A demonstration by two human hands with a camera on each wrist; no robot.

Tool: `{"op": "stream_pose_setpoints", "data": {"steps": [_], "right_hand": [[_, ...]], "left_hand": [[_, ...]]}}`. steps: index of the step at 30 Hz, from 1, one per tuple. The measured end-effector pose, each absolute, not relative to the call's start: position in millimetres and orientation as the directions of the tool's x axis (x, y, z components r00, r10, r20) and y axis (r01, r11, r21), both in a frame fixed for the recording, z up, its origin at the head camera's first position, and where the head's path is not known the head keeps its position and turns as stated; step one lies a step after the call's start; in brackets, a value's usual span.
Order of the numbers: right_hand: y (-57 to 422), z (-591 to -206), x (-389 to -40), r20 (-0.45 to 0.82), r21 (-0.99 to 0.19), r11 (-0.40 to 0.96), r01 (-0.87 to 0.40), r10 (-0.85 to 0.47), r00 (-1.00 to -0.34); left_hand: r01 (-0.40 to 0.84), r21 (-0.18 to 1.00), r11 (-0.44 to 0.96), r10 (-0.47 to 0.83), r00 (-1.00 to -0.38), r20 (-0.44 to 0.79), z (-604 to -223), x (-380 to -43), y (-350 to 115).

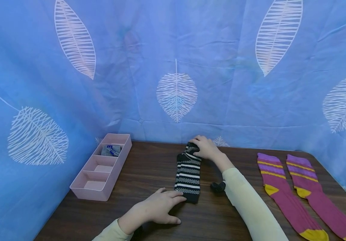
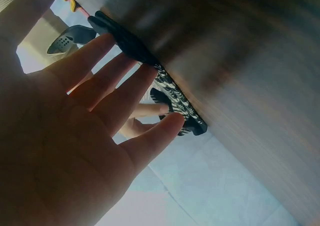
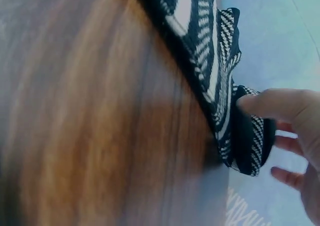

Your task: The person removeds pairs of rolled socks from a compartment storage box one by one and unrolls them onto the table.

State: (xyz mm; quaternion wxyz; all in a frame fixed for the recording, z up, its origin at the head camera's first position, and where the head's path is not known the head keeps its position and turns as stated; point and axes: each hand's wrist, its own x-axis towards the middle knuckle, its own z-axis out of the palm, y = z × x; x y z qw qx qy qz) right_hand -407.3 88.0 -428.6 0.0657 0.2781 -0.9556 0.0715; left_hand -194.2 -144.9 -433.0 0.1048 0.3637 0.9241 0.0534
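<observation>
A pair of black-and-white striped socks [image 1: 188, 175] lies stacked in the middle of the table, dark cuffs toward me. At the far end, my right hand [image 1: 206, 147] pinches the foot part, which is bent up and over. In the right wrist view the thumb [image 3: 257, 103] presses on the dark patch of the striped socks [image 3: 200, 51], with the other fingers behind. My left hand [image 1: 163, 206] has its fingers spread, fingertips right at the cuff. The left wrist view shows those fingers [image 2: 127, 98] nearly straight beside the black cuff [image 2: 125, 38].
On the left stands a pink divided box [image 1: 112, 180] with a rolled grey sock [image 1: 111, 150] in its far part. Two magenta socks with yellow toes [image 1: 290, 204] lie flat on the right. The table [image 1: 148, 167] ends at a blue leaf-patterned cloth [image 1: 221, 100].
</observation>
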Motion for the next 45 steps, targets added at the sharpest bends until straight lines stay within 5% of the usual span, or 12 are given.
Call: {"op": "stream_pose_setpoints", "data": {"steps": [6,16,26,31,38,45], "right_hand": [[92.5,-428.8,-410.6,0.092,-0.109,0.85,-0.516,-0.508,-0.856],[100.0,-428.7,-423.7,0.274,-0.119,0.907,-0.404,-0.361,-0.891],[102.4,-423.9,-414.8,0.371,-0.054,0.846,-0.53,-0.475,-0.797],[103.0,-424.1,-406.1,0.184,-0.038,0.792,-0.609,-0.594,-0.783],[102.6,-435.1,-407.0,-0.144,-0.118,0.828,-0.548,-0.561,-0.815],[95.4,-440.2,-410.0,-0.231,-0.095,0.875,-0.475,-0.484,-0.844]], "left_hand": [[0.658,0.173,0.733,0.68,-0.715,-0.163,-430.0,-193.7,-144.3],[0.662,0.172,0.73,0.684,-0.708,-0.178,-431.3,-194.1,-141.9],[0.654,0.166,0.738,0.674,-0.715,-0.183,-431.2,-195.4,-141.3],[0.646,0.17,0.744,0.668,-0.721,-0.184,-428.5,-196.0,-143.0],[0.628,0.147,0.764,0.645,-0.746,-0.165,-427.0,-194.0,-144.0],[0.604,0.031,0.796,0.603,-0.788,-0.126,-425.3,-189.0,-142.0]]}}
